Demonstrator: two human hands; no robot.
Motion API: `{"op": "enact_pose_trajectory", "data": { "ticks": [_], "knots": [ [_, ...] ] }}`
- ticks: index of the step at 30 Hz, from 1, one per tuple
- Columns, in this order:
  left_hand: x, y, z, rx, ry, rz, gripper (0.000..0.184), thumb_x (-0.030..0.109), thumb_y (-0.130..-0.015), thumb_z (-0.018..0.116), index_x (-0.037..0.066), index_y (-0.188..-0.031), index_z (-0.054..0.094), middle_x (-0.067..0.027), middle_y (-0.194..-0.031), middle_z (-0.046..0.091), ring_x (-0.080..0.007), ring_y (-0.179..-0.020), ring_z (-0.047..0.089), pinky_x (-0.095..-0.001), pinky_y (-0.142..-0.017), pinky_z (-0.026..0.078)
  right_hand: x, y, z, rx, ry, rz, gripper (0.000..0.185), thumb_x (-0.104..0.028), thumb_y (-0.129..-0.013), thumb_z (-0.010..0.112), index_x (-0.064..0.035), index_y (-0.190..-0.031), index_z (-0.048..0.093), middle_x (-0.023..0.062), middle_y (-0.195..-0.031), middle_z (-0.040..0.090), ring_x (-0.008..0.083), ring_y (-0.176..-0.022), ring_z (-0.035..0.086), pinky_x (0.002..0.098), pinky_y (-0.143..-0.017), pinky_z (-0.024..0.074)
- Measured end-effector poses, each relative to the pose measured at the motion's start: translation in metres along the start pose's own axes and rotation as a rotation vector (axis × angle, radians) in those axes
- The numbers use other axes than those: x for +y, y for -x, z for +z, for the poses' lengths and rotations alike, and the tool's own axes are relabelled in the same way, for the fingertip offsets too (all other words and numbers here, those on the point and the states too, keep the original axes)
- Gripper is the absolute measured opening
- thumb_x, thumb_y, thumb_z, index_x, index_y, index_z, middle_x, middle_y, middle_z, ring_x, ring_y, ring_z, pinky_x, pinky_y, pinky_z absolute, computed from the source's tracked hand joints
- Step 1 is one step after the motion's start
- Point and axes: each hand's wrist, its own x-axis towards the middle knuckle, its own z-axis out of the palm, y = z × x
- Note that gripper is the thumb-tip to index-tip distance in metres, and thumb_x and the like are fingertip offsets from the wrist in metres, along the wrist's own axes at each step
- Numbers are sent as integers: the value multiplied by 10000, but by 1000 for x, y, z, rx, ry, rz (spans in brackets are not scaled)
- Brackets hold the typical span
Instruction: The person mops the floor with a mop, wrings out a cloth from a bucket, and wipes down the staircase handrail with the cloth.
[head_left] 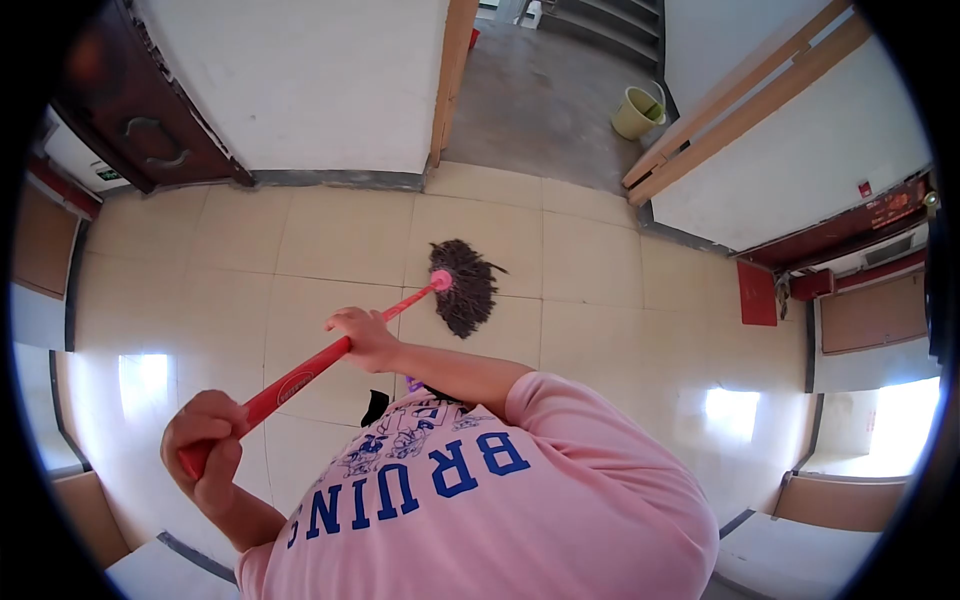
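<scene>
The floor of large, square, glossy beige tiles [345, 235], with thin dark joints, bears a shaggy grey-brown mop head of fabric strands [465, 290], spread across a joint near the doorway. A flat red rectangular mat [758, 293] lies toward the right side of the view. Beyond the doorway, on smooth grey flooring [540, 105], stands a pale yellow-green round bucket [637, 114] with a raised handle, near the wall. Bright reflections show on the tiles at both sides.
</scene>
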Motion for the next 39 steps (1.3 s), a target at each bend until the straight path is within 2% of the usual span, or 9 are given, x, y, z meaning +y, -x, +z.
{"op": "enact_pose_trajectory", "data": {
  "ticks": [3,4,11,14,17,23,26,35,39],
  "knots": [
    [0,0,-3,-10,-77,75,109,84,-770,576,15,-854,566,-140,-734,623,-160,-610,504,-288,-541,376,-8,-15,3,-56,-63,-31,371,-294,-732,723,-150,-1017,534,31,-1065,581,216,-1064,526,468,-848,329],
    [-3,-1,0,-16,-118,110,205,222,-864,572,17,-856,566,-124,-700,615,-156,-597,488,-281,-539,356,-8,-20,1,-128,-103,1,361,-307,-730,725,-144,-992,537,22,-1001,601,212,-1013,554,469,-839,328],
    [-25,8,-6,207,-131,28,302,308,-907,541,15,-836,570,-143,-737,619,-174,-646,502,-294,-584,391,7,-43,-4,-262,-9,-147,330,-389,-721,721,-113,-791,554,25,-747,612,250,-795,608,428,-735,395],
    [-28,7,-3,230,-190,59,305,307,-902,537,12,-831,572,-154,-750,620,-188,-666,506,-307,-595,399,9,-45,-11,-282,27,-180,338,-405,-729,712,-112,-766,547,33,-756,610,268,-784,603,415,-683,426],
    [-27,-3,12,215,-190,81,294,296,-894,530,12,-831,573,-163,-755,621,-199,-669,506,-314,-598,395,17,-45,-27,-375,-2,-127,317,-421,-744,694,-129,-801,587,28,-814,636,239,-854,613,472,-801,388],
    [-26,-16,50,223,-201,106,285,286,-882,518,11,-827,572,-175,-762,622,-207,-669,506,-311,-592,385,32,-36,-65,-446,31,-139,313,-421,-755,683,-130,-826,592,34,-840,640,243,-877,612,470,-799,396],
    [-27,-20,71,237,-195,109,285,282,-881,513,8,-835,575,-176,-766,623,-206,-671,507,-312,-595,388,46,-28,-78,-395,43,-198,336,-411,-741,696,-109,-776,551,59,-782,612,281,-817,609,423,-711,441],
    [-50,-38,140,204,-90,36,271,261,-865,497,0,-858,569,-178,-790,610,-242,-733,545,-341,-678,440,112,-2,-138,-331,77,-151,333,-402,-735,694,-101,-803,570,76,-810,617,284,-849,605,428,-714,447],
    [-67,-50,174,148,3,53,238,229,-869,502,0,-869,569,-175,-794,615,-247,-745,553,-353,-704,450,147,8,-164,-325,79,-17,305,-410,-729,691,-146,-855,601,50,-867,638,250,-912,609,472,-807,394]
  ]
}}
